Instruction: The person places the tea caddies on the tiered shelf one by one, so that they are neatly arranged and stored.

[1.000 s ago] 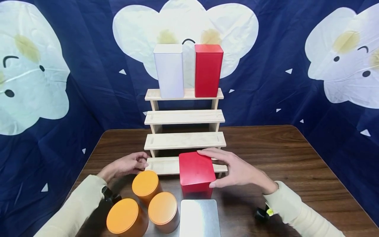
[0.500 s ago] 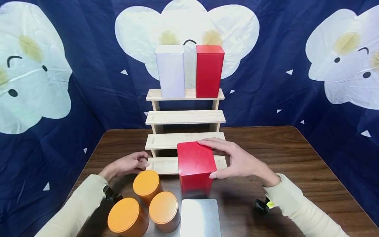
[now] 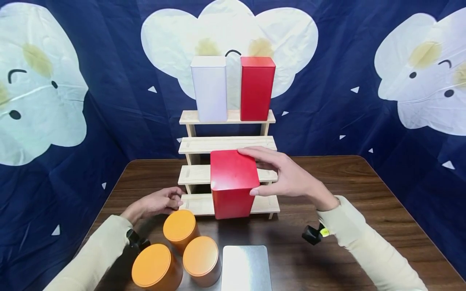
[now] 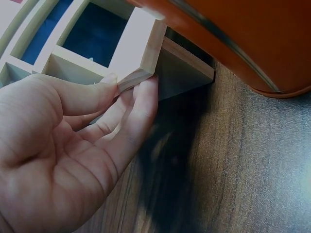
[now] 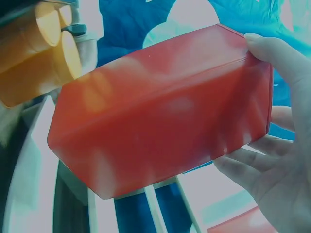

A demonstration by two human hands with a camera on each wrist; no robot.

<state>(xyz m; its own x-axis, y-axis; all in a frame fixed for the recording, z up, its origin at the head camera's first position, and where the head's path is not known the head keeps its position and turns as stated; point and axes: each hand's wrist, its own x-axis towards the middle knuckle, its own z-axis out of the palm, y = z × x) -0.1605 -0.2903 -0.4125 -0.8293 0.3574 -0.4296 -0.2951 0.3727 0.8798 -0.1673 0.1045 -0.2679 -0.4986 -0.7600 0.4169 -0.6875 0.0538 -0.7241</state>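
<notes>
My right hand [image 3: 287, 171] grips a tall red square tin [image 3: 234, 171] near its lid, thumb on the near side and fingers on the far side. In the head view the tin hangs in front of the lower steps of a wooden tiered shelf [image 3: 196, 205]. The right wrist view shows the red tin [image 5: 165, 111] held clear, its lid end in the hand. My left hand [image 3: 158, 203] pinches the left end of the lowest step; in the left wrist view thumb and fingers close on that board's corner [image 4: 138, 53].
On the top step stand a white tin [image 3: 209, 89] and another red tin [image 3: 257, 89]. Several round orange tins [image 3: 181, 228] sit at the front left, close to the left forearm. A silver rectangular tin [image 3: 246, 268] stands front centre on the dark wooden table [image 3: 346, 194].
The right hand has lifted the red tin off the table and moved it up, forward and slightly left over the lower steps. My left hand stays at the shelf's end.
</notes>
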